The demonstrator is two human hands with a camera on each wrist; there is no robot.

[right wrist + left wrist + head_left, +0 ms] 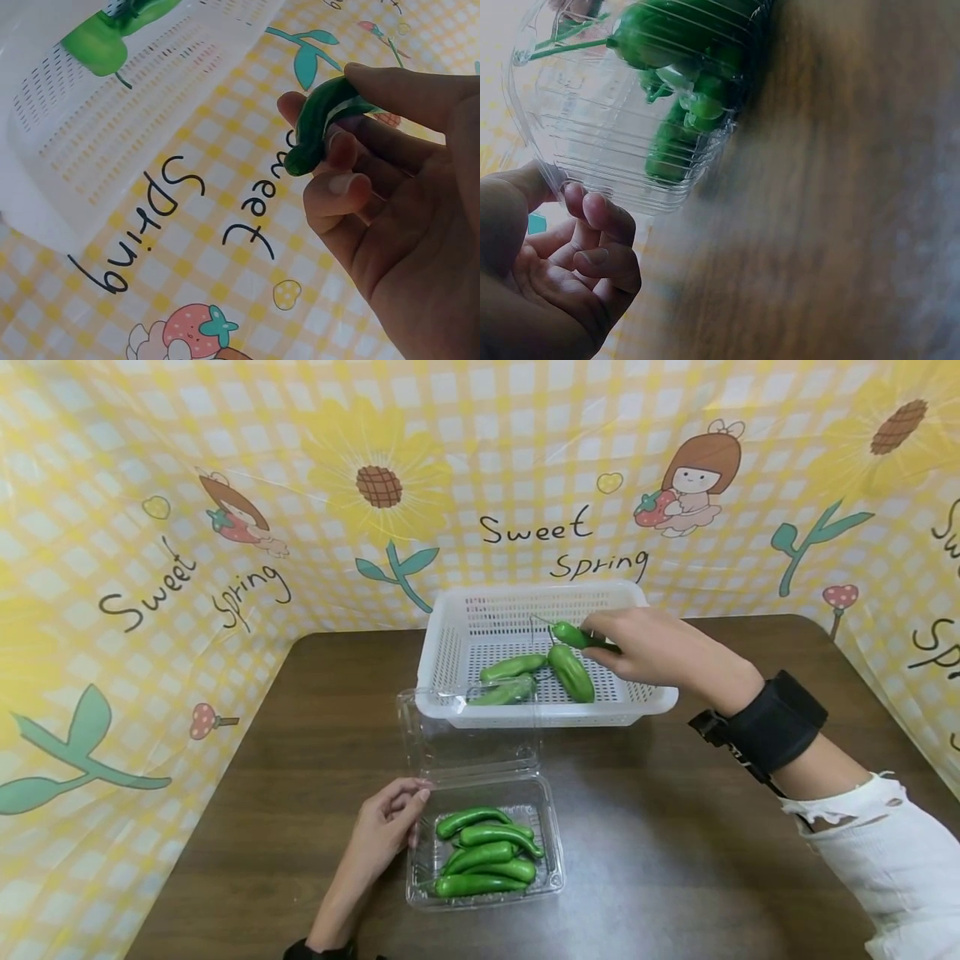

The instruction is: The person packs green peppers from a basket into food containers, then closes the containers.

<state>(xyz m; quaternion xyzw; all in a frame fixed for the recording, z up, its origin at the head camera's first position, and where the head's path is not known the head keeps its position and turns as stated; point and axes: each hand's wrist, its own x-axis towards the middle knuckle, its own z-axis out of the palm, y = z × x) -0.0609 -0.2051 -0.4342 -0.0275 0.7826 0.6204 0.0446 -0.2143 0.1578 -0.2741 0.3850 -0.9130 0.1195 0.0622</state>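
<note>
Brown table (675, 827): basket (450, 643), clamshell (551, 868) hold peppers (487, 852).

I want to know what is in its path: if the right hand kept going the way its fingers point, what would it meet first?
Probably the far left wall of the white basket: the right hand, pinching a green pepper, points left above the basket's peppers. Depth is uncertain.

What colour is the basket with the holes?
The basket is white, seen best in the head view.

Brown table (675, 860); yellow "Sweet Spring" backdrop (225, 485).
</note>
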